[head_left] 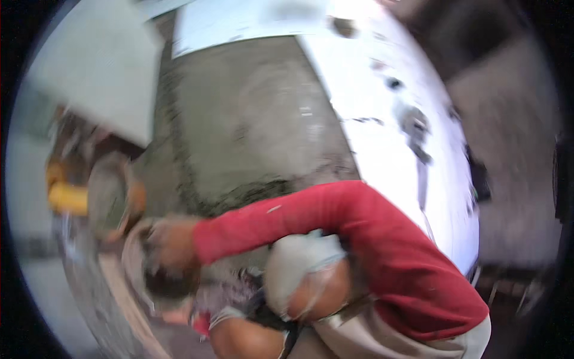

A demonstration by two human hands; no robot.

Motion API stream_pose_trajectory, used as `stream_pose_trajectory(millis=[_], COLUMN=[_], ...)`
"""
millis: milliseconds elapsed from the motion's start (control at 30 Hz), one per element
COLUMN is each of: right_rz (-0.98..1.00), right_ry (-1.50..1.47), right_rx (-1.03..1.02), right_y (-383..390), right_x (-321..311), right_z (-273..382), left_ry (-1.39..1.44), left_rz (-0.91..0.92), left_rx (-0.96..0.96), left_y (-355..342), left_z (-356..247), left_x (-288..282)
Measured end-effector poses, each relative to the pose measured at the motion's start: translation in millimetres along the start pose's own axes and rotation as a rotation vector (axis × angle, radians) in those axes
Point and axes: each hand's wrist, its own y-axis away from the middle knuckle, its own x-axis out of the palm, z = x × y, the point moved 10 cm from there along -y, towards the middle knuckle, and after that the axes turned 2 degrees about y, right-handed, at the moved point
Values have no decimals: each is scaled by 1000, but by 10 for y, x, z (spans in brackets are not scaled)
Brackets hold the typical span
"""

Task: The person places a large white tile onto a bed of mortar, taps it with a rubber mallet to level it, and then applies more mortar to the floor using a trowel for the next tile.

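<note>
My right arm, in a red sleeve, reaches across to the left. At its end my right hand is over a round, pale-rimmed container with something dark inside. Motion smears the fingers, so I cannot tell whether they hold anything. Low at the left, a scrap of red cuff shows, with a pinkish blur beside it that looks like my left hand; its fingers cannot be made out. Ahead lies a grey, wet-looking patch of cement, with a rough dark edge nearest me.
An orange-rimmed bucket with greyish contents stands at the left, by a yellow object. White sheeting, spotted with grey smears, runs along the right. A pale panel rises at the upper left. My bent knees are close below.
</note>
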Motion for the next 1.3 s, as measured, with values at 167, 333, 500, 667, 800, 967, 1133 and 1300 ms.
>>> stream_pose_trajectory(millis=[167,333,500,667,800,967,1133,1300], right_rz=[-117,-151,-408,268,-119,36,-485,-211], right_ry=[-166,-299,420,6,97,-102,-98,148], right_rx=[401,1441,1972,2000,2076,1929,2191,2406], right_y=[818,4540,7176,7719,7905,7918,9038,9239], right_x=[-101,430,-234,515,273,297,54,357], right_z=[-843,-1645,-113,549,483,250,593,1789], left_ry=[-583,-769,-1013,-1268,-1381,-1229,-1207,-899], left_rz=[46,131,128,116,212,879,2202,2600], left_rx=[221,311,453,662,955,832,960,995], left_y=[-326,-516,-560,-495,-112,936,3465,5170], left_z=[184,271,121,-223,-689,-163,1597,2831], left_x=[389,663,990,1412,2390,4470,5524,5424])
